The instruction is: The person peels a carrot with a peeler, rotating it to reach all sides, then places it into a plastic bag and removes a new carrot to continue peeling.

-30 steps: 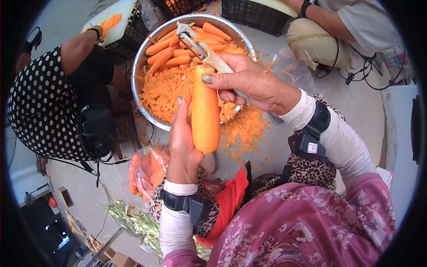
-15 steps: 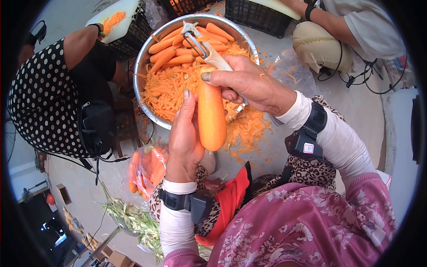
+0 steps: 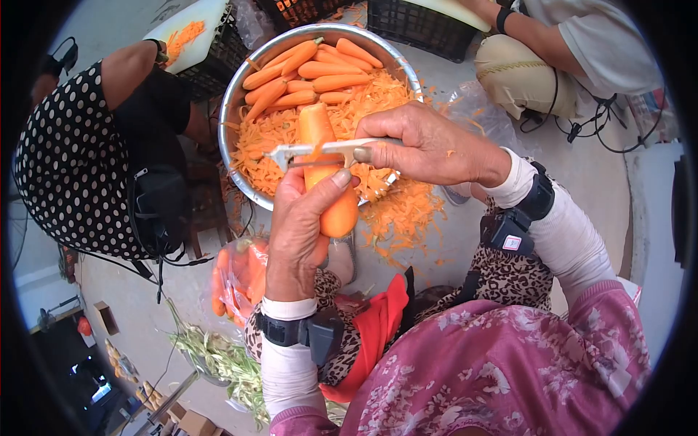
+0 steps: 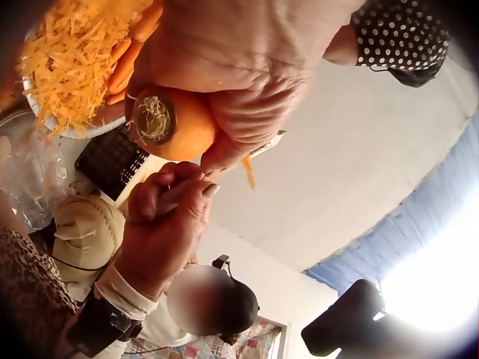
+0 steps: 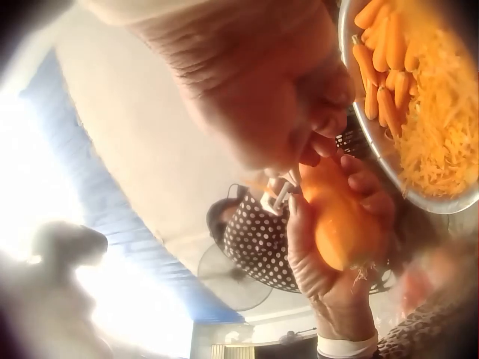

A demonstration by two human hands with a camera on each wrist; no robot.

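My left hand (image 3: 299, 229) grips a thick carrot (image 3: 339, 216), its thumb laid across the front. In the left wrist view the carrot's root end (image 4: 156, 120) faces the camera. My right hand (image 3: 436, 145) holds a white peeler (image 3: 345, 148) by its handle, with the blade lying across the carrot above the left thumb. A strip of peel (image 4: 249, 172) hangs at the peeler in the left wrist view. Behind the hands stands a metal basin (image 3: 227, 138), holding a heap of shavings (image 3: 269, 149) and several whole carrots (image 3: 331, 70).
Loose shavings (image 3: 407, 218) lie on the floor beside the basin. A plastic bag of carrots (image 3: 240, 280) sits near the left knee, with corn husks (image 3: 225, 363) below it. Two other people sit at left and right, near black crates (image 3: 422, 25) and a white board (image 3: 200, 47).
The peeler has swung from pointing away to lying crosswise on the carrot. My left thumb has moved from the carrot's side onto its front, and the carrot has tilted and shifted slightly upward.
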